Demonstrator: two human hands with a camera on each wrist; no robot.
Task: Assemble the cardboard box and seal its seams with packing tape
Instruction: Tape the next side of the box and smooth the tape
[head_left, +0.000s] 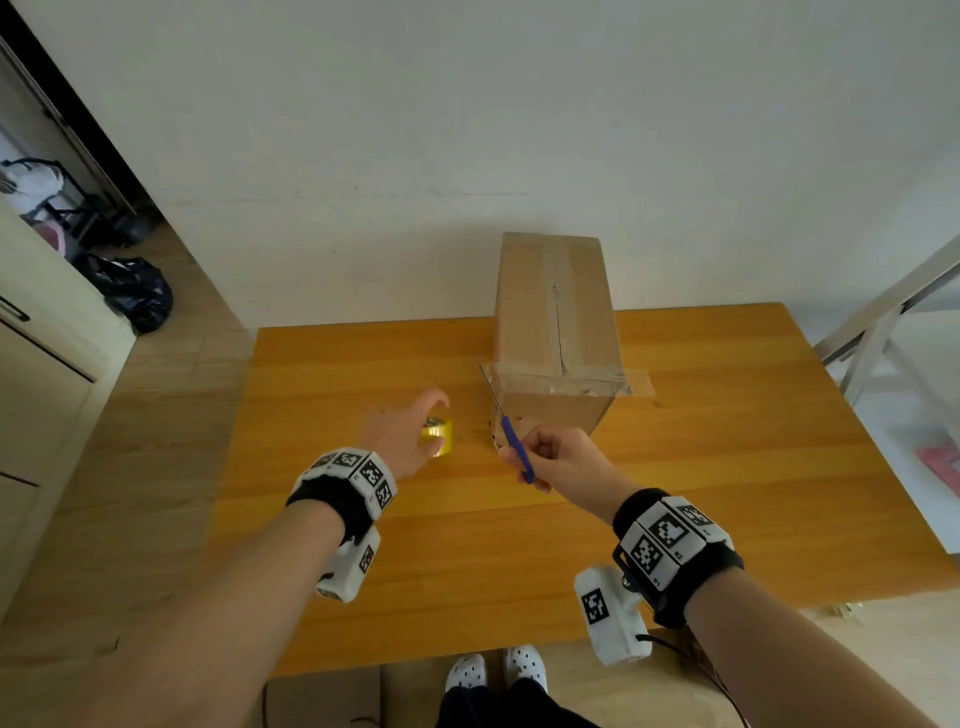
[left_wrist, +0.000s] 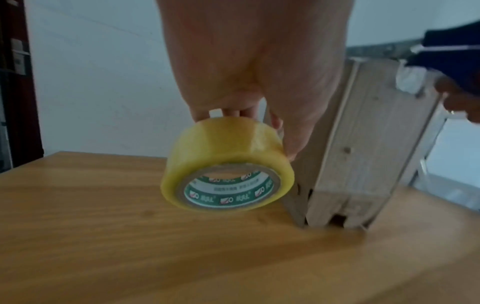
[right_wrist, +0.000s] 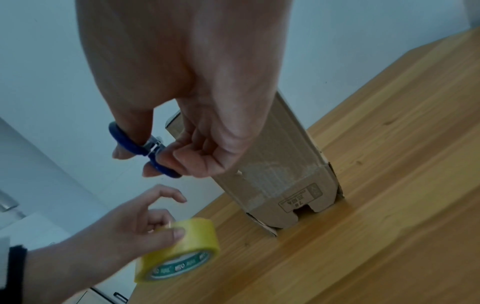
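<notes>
A tall cardboard box (head_left: 553, 322) (left_wrist: 363, 144) (right_wrist: 280, 164) stands upright at the back of the wooden table (head_left: 467, 545), with clear tape along its top seam. A cross strip of tape (head_left: 571, 378) overhangs the front edge on both sides. My left hand (head_left: 410, 436) (left_wrist: 246, 61) (right_wrist: 124, 226) holds a yellowish tape roll (head_left: 437, 435) (left_wrist: 228, 164) (right_wrist: 179, 248) just above the table, left of the box. My right hand (head_left: 556, 460) (right_wrist: 194, 102) grips blue-handled scissors (head_left: 517, 449) (right_wrist: 145, 148). Their blades point up to the strip's left end.
A white wall rises directly behind the box. A grey metal frame (head_left: 883, 322) stands off the table's right side. A cabinet (head_left: 47, 338) and a black bag (head_left: 137, 293) sit on the floor at the left. My feet (head_left: 496, 670) are at the table's near edge.
</notes>
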